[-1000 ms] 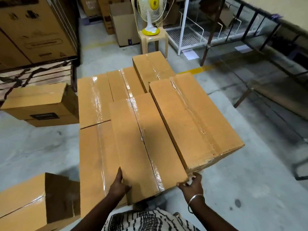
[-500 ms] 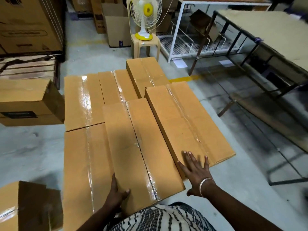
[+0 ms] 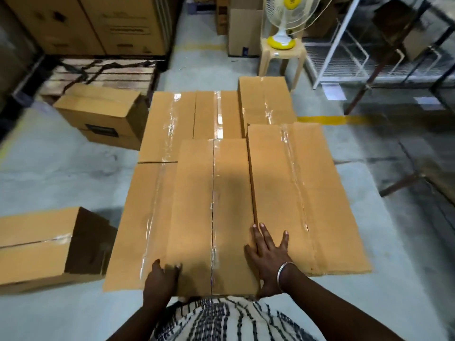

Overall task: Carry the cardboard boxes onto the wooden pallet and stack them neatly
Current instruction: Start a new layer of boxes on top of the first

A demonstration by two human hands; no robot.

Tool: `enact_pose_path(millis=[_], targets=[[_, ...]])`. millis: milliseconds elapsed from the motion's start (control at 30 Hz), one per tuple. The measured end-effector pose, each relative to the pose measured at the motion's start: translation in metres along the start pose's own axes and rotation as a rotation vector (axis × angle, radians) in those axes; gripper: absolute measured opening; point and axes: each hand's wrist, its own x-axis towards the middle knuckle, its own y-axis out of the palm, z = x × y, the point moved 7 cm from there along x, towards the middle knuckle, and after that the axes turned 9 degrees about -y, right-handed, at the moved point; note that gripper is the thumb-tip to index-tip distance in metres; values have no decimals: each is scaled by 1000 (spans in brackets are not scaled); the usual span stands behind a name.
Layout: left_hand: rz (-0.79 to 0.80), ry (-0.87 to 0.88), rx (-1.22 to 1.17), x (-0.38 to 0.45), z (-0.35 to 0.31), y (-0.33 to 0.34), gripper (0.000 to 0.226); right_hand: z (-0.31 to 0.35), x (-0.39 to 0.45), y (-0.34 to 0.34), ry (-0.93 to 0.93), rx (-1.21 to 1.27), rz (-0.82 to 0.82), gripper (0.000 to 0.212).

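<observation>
Several taped cardboard boxes lie side by side in a stack before me; the pallet under them is hidden. On top, a middle box (image 3: 214, 212) lies against a right box (image 3: 302, 198). My left hand (image 3: 162, 279) holds the middle box's near left corner, thumb on the top face. My right hand (image 3: 268, 252) lies flat with spread fingers over the seam between the two top boxes. Lower boxes (image 3: 172, 124) show at the left and behind.
A loose box (image 3: 41, 244) lies on the floor at the left, another box (image 3: 101, 112) further back left. An empty wooden pallet (image 3: 103, 75) sits behind it. A fan on a plastic stool (image 3: 283, 48), wire racks and a metal table frame stand at the right.
My right hand has slid left onto the seam between the top boxes. The two top boxes now lie straight and flush instead of angled. My left hand has shifted on the near corner.
</observation>
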Motion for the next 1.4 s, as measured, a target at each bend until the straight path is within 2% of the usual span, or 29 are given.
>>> enact_pose_path(millis=[67, 100, 233, 333, 467, 533, 667, 800, 933, 1033, 1200, 1400], targets=[[-20, -133, -49, -16, 20, 11, 69, -1, 0, 0, -12, -12, -22, 131], [-27, -136, -71, -20, 27, 16, 66, -2, 0, 2, -17, -12, -28, 131], [-15, -124, -98, -4, 48, 31, 78, -2, -2, 6, -47, 11, -50, 130], [9, -71, -143, 0, 43, 30, 75, -2, -3, 4, -54, 35, -90, 126], [37, -41, -180, 3, 36, 25, 94, -3, -2, 3, -70, 57, -115, 122], [43, -41, -126, -14, 19, 23, 89, -2, -2, 2, -77, 71, -114, 121], [11, -23, 33, -25, 18, 21, 60, -2, -1, 2, -77, 80, -117, 119], [38, 17, 177, -38, 35, 13, 57, 2, -5, -2, -57, 77, -118, 117], [88, 3, 114, -58, 60, -3, 87, 8, -6, -8, -17, 83, -83, 111], [68, 13, 48, -67, 89, -27, 93, 17, -6, -20, 59, 174, -80, 100], [0, -85, -129, -76, 165, -76, 90, 77, 7, -44, 56, 191, -231, 66], [-111, -165, -309, -76, 280, -145, 90, 221, 55, -77, -158, 128, -233, 51]])
